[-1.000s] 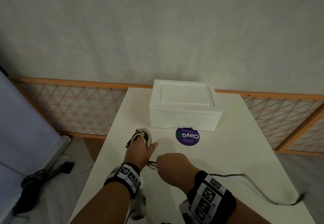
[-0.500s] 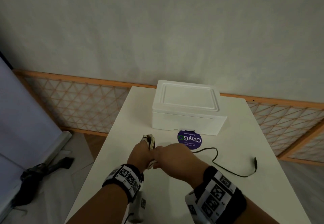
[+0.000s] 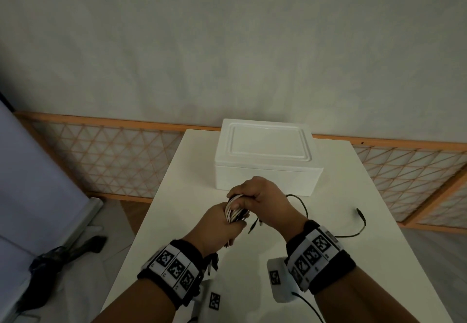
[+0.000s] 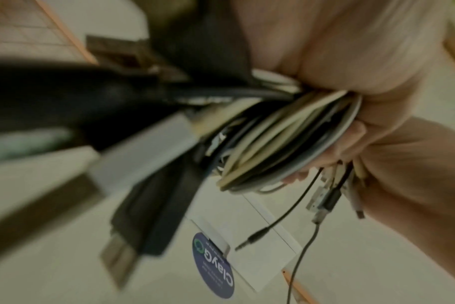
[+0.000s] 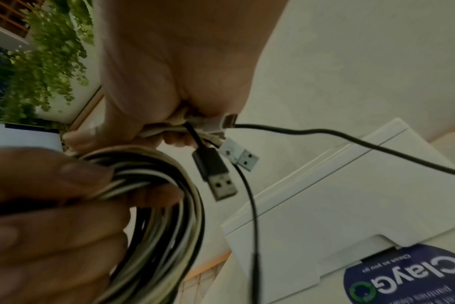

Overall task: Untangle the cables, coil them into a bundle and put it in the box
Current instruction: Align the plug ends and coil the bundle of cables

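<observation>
A: What changed over the last second?

B: The right hand [image 3: 265, 201] had been pulling the thin black cable [image 3: 353, 231] sideways, its tail stretched far out along the table [image 3: 161, 221]. By this frame it had swung over onto the coil [image 3: 233, 211], so one more loop went on. The tail on the table was shorter, and its plug [image 3: 360, 215] lay well to the right of the fingers.

A: State of the hands?

B: Left hand [image 3: 219, 224] had its fingers curled round the lower side of the black-and-white coil [image 5: 164, 216]. Right-hand fingers were clamped on the upper side, also pinching the bunched connector ends. A black USB plug [image 5: 216, 176] and a white USB plug [image 5: 240, 157] hung just below those fingers; an audio jack [image 4: 249, 239] dangled lower.

A: Where was the coil relative to the box?

B: Held between both hands above the table, just in front of the white box [image 3: 265, 161], whose lid was closed. The purple sticker [image 5: 413, 275] sat at its front edge.

A: Meaning for the task?

B: Judgement: coiling nearly done, with one short tail left to wind in. The lid then needs opening, which calls for a free hand.
</observation>
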The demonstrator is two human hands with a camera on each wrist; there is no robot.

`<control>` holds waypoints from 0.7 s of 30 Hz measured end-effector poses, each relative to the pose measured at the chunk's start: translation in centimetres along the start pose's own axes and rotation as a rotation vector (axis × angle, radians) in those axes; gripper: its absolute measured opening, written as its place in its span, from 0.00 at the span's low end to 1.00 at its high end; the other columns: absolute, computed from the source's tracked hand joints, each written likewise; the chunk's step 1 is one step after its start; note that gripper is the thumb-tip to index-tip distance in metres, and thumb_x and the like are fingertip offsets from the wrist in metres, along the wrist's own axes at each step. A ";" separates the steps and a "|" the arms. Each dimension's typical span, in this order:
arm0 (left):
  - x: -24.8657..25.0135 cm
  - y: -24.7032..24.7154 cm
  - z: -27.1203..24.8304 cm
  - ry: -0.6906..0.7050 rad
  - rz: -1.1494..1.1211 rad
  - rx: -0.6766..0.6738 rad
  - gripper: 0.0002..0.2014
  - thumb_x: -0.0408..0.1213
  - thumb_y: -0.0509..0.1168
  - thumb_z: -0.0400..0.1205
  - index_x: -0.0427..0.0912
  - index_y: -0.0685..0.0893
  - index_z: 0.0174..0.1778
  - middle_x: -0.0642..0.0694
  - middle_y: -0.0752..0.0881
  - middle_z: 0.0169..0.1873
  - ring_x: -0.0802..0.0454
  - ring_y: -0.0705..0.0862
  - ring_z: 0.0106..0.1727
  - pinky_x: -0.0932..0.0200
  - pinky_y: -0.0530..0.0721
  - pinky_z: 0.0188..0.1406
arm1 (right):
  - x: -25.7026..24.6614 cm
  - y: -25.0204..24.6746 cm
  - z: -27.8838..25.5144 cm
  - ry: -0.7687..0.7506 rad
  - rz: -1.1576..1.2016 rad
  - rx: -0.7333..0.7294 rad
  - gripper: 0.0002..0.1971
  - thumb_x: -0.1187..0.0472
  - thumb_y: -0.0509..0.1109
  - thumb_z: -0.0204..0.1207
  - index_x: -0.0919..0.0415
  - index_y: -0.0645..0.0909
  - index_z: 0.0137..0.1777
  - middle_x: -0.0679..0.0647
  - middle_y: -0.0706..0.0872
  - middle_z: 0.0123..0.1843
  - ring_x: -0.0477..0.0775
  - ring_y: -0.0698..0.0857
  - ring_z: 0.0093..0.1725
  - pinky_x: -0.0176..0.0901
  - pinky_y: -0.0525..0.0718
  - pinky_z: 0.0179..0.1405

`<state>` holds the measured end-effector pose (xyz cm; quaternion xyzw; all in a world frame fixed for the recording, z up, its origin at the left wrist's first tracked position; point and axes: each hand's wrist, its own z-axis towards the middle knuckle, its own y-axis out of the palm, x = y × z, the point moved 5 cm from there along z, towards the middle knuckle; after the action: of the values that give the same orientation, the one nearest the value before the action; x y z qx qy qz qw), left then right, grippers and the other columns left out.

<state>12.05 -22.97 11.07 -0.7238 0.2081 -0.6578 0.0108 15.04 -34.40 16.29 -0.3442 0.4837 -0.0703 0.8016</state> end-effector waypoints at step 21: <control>1.8 2.5 -1.6 -0.008 -0.457 -0.306 0.08 0.38 0.69 0.66 0.42 0.78 0.25 0.46 0.72 0.15 0.53 0.70 0.16 0.62 0.73 0.24 | 3.0 -0.2 -1.3 0.311 0.422 0.150 0.26 0.41 0.61 0.78 0.64 0.72 0.28 0.54 0.74 0.27 0.49 0.74 0.31 0.39 0.73 0.33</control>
<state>9.88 -25.39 12.27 -0.7478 0.1362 -0.6011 -0.2468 15.60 -36.47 13.86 -0.1607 0.6556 0.0104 0.7377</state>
